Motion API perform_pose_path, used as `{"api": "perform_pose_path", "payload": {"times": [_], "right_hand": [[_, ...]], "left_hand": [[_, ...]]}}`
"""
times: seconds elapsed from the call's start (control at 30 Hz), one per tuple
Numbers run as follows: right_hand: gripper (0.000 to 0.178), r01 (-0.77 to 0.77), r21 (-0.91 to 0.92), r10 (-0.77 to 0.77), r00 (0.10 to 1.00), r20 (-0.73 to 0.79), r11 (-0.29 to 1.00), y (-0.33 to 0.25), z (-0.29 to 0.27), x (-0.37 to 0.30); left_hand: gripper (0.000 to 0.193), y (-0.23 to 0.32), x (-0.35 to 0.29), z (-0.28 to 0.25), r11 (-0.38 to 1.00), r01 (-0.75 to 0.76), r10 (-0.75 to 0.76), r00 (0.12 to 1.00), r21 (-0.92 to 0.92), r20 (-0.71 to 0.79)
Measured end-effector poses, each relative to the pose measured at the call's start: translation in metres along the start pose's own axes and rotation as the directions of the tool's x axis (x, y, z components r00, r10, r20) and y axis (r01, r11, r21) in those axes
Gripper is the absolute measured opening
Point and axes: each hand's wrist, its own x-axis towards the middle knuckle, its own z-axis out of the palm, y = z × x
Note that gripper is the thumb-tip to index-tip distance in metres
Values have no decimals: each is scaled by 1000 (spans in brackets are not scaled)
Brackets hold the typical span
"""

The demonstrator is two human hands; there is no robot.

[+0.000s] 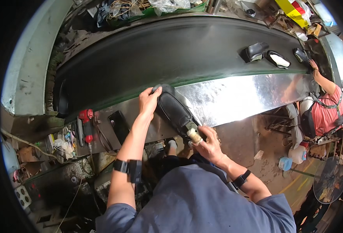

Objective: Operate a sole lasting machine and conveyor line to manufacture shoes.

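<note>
A black shoe is held slantwise over the near side of the bench, its toe up and to the left. My left hand is closed around the toe end, with the thumb on top. At the heel end, my right hand is closed with fingers and thumb about a pale, blunt piece sticking out of the shoe opening. A greenish part, like a shoe last, shows just inside that opening. The shoe's underside is hidden.
A dark conveyor belt runs across, with several black shoe pieces at its right. A shiny metal sheet edges it. Left lie a red power tool and a phone. At far right another person reaches to the belt.
</note>
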Motion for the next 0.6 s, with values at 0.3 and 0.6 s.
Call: {"api": "perform_pose_path", "payload": {"times": [0.3,0.6], "right_hand": [[84,-393,383,388,917,94,836,20,19,-18],[81,-318,231,271,939,212,920,38,-6,-43]], "left_hand": [[33,-36,5,21,910,-64,196,937,411,-288],[86,-12,-42,78,770,245,-5,925,589,-379]]}}
